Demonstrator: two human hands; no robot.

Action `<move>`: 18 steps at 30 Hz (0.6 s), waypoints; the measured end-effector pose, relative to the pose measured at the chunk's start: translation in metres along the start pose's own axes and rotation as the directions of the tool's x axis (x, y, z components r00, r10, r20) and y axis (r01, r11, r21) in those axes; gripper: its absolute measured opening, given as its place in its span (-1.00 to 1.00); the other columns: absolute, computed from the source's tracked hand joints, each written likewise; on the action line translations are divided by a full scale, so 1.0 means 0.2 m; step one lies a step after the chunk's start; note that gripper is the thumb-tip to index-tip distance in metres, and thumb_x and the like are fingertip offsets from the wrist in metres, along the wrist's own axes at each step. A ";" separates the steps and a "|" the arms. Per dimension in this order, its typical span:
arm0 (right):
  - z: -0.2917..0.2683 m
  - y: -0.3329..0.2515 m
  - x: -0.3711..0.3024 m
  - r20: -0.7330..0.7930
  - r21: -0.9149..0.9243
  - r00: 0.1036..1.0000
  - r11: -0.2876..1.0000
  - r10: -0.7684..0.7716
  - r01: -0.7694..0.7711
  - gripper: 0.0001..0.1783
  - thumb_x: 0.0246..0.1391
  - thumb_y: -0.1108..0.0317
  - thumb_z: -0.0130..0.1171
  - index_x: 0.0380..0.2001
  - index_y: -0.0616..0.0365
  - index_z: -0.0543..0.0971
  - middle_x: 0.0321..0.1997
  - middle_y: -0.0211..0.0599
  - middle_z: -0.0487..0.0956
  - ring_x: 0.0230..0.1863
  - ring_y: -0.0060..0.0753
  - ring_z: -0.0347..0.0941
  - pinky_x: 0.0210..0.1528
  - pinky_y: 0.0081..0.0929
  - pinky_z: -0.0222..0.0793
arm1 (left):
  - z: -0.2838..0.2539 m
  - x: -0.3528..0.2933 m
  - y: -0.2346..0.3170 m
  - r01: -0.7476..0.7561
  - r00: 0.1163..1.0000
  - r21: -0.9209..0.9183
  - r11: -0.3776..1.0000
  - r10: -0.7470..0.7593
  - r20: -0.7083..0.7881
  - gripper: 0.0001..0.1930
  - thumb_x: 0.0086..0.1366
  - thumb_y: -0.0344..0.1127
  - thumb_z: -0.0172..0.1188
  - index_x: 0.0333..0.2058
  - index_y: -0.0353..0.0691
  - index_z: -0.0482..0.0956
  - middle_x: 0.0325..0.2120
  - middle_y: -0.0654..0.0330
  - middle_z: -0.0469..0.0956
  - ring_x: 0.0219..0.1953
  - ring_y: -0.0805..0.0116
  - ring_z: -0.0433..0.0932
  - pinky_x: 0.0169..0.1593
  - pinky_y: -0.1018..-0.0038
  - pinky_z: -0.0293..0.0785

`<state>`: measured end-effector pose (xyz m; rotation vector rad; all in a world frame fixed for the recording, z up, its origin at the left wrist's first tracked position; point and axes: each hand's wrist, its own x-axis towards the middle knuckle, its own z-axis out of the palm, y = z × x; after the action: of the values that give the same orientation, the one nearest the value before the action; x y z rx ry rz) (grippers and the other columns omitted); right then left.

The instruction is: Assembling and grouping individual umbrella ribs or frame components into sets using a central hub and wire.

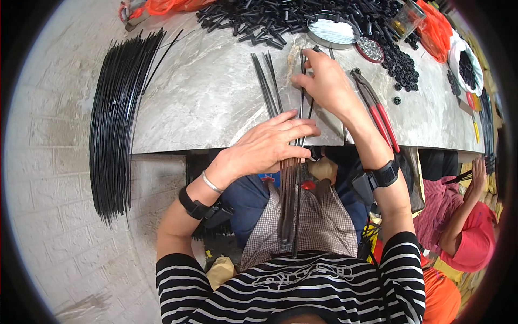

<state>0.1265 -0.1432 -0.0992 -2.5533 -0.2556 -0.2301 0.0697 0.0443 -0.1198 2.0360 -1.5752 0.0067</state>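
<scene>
Several thin black rods (290,200) cross the table's front edge at a slant, their lower ends over my lap and blurred. My left hand (270,140) lies across them at the edge, fingers stretched out and spread. Farther up, my right hand (326,81) has its thumb and forefinger curled around the upper part of a black rod (302,102); the exact contact is partly hidden. Just left of it, more thin black rods (264,86) rest on the tabletop, their lower parts covered by my left hand.
A grey marbled table (194,102) carries a large bundle of black rods (116,119) overhanging at left. Black plastic pieces (259,19) are heaped behind, near a dish of white sticks (333,31) and a red dish (369,49). Red-handled pincers (383,121) lie right. A co-worker (458,227) sits at right.
</scene>
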 end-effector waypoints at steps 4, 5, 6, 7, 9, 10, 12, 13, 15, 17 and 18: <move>0.02 -0.04 0.01 -0.068 -0.001 0.995 0.997 -0.075 0.075 -0.59 -0.05 0.17 0.28 -0.26 0.32 0.59 -0.23 0.15 0.56 -0.15 0.13 0.52 -0.13 -0.11 0.44 | 0.00 0.01 0.00 -0.020 1.000 0.003 1.000 0.020 -0.013 -0.83 0.16 -0.19 0.24 -0.31 -0.08 0.60 0.00 0.15 0.45 0.12 0.13 0.40 0.27 0.08 0.22; 0.03 -0.06 0.02 -0.066 0.002 0.995 0.997 -0.074 0.074 -0.59 -0.05 0.17 0.28 -0.26 0.32 0.59 -0.23 0.15 0.56 -0.15 0.13 0.52 -0.13 -0.11 0.44 | 0.01 0.01 0.00 -0.016 1.000 0.007 1.000 0.016 -0.024 -0.83 0.16 -0.18 0.24 -0.31 -0.07 0.60 0.00 0.16 0.46 0.12 0.13 0.40 0.27 0.08 0.22; 0.03 -0.11 0.05 0.029 0.048 0.999 0.998 -0.033 0.032 -0.63 -0.04 0.16 0.28 -0.33 0.31 0.61 -0.35 0.10 0.58 -0.25 0.07 0.55 -0.20 -0.15 0.45 | 0.00 0.00 0.00 -0.013 1.000 0.004 1.000 0.013 -0.021 -0.83 0.16 -0.18 0.24 -0.31 -0.07 0.60 0.00 0.16 0.46 0.12 0.13 0.40 0.27 0.08 0.22; 0.05 -0.14 0.07 0.126 0.092 0.992 0.996 0.004 -0.016 -0.65 -0.04 0.15 0.29 -0.41 0.31 0.64 -0.47 0.05 0.59 -0.36 0.02 0.57 -0.27 -0.18 0.45 | 0.00 0.00 0.00 -0.008 1.000 -0.004 1.000 0.007 -0.017 -0.83 0.16 -0.18 0.24 -0.31 -0.07 0.60 0.00 0.16 0.47 0.13 0.13 0.40 0.27 0.08 0.22; 0.12 -0.12 0.08 0.089 0.021 0.995 0.999 -0.051 0.049 -0.67 -0.04 0.18 0.28 -0.45 0.30 0.64 -0.53 0.03 0.58 -0.41 0.02 0.56 -0.30 -0.19 0.45 | 0.00 0.01 0.00 -0.019 1.000 -0.020 1.000 0.019 -0.007 -0.84 0.16 -0.18 0.23 -0.31 -0.07 0.60 -0.01 0.16 0.47 0.14 0.14 0.39 0.27 0.09 0.23; 0.14 -0.10 0.09 0.061 -0.051 0.991 0.992 -0.116 0.119 -0.69 -0.05 0.20 0.27 -0.49 0.30 0.64 -0.60 0.02 0.56 -0.45 0.03 0.56 -0.33 -0.21 0.45 | 0.00 0.02 0.00 -0.020 1.000 -0.018 1.000 0.020 -0.011 -0.83 0.16 -0.18 0.23 -0.30 -0.06 0.60 0.00 0.17 0.47 0.15 0.14 0.39 0.27 0.09 0.23; 0.13 -0.09 0.13 0.128 -0.033 0.988 0.996 -0.081 0.086 -0.71 -0.08 0.24 0.26 -0.49 0.32 0.62 -0.56 0.05 0.57 -0.47 0.03 0.55 -0.34 -0.24 0.46 | -0.01 0.02 0.00 -0.012 1.000 -0.013 1.000 0.012 -0.010 -0.83 0.16 -0.18 0.23 -0.29 -0.06 0.60 0.00 0.17 0.47 0.15 0.15 0.38 0.27 0.09 0.24; 0.13 -0.09 0.14 0.121 0.001 0.991 0.999 -0.047 0.048 -0.71 -0.09 0.25 0.26 -0.50 0.33 0.62 -0.57 0.06 0.57 -0.46 0.03 0.55 -0.34 -0.24 0.46 | -0.01 0.02 0.00 -0.011 1.000 -0.010 1.000 0.011 -0.009 -0.82 0.16 -0.17 0.23 -0.29 -0.05 0.60 0.02 0.17 0.47 0.16 0.14 0.38 0.26 0.10 0.24; 0.11 -0.08 0.13 0.107 0.123 0.994 0.992 -0.030 0.017 -0.72 -0.10 0.27 0.26 -0.53 0.35 0.62 -0.59 0.08 0.56 -0.47 0.02 0.56 -0.35 -0.24 0.45 | -0.01 0.02 0.00 -0.005 1.000 -0.004 1.000 0.005 -0.009 -0.82 0.16 -0.17 0.23 -0.28 -0.04 0.60 0.03 0.18 0.46 0.16 0.14 0.38 0.26 0.10 0.25; 0.08 -0.09 0.12 0.162 0.127 0.987 0.992 -0.025 0.004 -0.72 -0.10 0.28 0.25 -0.53 0.36 0.61 -0.59 0.09 0.55 -0.48 0.02 0.56 -0.36 -0.24 0.45 | -0.01 0.01 0.00 0.006 1.000 0.001 1.000 -0.006 0.012 -0.81 0.15 -0.16 0.23 -0.27 -0.02 0.60 0.04 0.19 0.46 0.17 0.12 0.37 0.26 0.10 0.26; 0.07 -0.09 0.11 0.215 0.127 0.976 0.992 -0.019 -0.009 -0.72 -0.10 0.29 0.24 -0.54 0.37 0.61 -0.60 0.09 0.55 -0.48 0.02 0.56 -0.37 -0.25 0.45 | -0.01 0.02 0.00 0.005 1.000 0.003 1.000 -0.005 0.014 -0.81 0.15 -0.16 0.23 -0.27 -0.02 0.60 0.04 0.19 0.46 0.17 0.12 0.37 0.26 0.10 0.26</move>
<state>0.1460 -0.1170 -0.0968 -2.4502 -0.3480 0.0622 0.0711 0.0420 -0.1179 2.0460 -1.5796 -0.0070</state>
